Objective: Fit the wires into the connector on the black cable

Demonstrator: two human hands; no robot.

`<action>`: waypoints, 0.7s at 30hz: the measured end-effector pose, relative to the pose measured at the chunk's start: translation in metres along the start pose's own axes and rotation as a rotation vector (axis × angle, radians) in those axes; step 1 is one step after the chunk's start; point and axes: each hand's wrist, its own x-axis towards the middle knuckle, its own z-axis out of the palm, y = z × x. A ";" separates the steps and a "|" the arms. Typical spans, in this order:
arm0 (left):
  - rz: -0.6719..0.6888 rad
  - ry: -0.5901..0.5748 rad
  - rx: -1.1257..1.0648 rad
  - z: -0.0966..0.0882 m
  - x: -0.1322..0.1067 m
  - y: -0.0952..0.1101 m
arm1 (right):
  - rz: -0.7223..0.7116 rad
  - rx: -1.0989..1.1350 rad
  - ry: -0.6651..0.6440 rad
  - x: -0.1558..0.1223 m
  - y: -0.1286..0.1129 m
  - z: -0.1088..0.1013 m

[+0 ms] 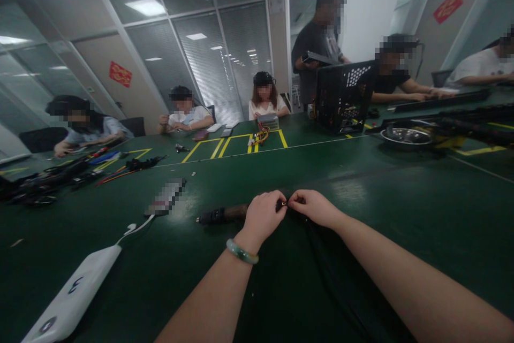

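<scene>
My left hand (263,215) and my right hand (313,206) meet at the middle of the dark green table (401,214). Both are closed in a pinch on a small dark connector (283,204) with a bit of red at its tip. A black cable bundle (341,284) runs from it back toward me between my forearms. A dark cylindrical tool (223,215) lies on the table just left of my left hand. My left wrist bears a pale green bangle (241,251).
A white power bank (76,292) with a white cable lies at the near left, beside a phone (166,197). Across the table sit several people, with cable bundles (52,180), a black computer case (343,97) and a metal bowl (406,136).
</scene>
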 end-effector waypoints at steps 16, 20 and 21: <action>0.020 0.004 0.016 0.002 0.001 -0.002 | -0.024 0.041 0.003 0.003 0.009 0.004; 0.029 0.017 0.007 0.003 0.001 -0.002 | -0.027 0.047 0.011 0.001 0.005 0.004; 0.033 0.020 0.005 0.003 0.001 -0.003 | -0.029 0.046 0.010 0.001 0.005 0.004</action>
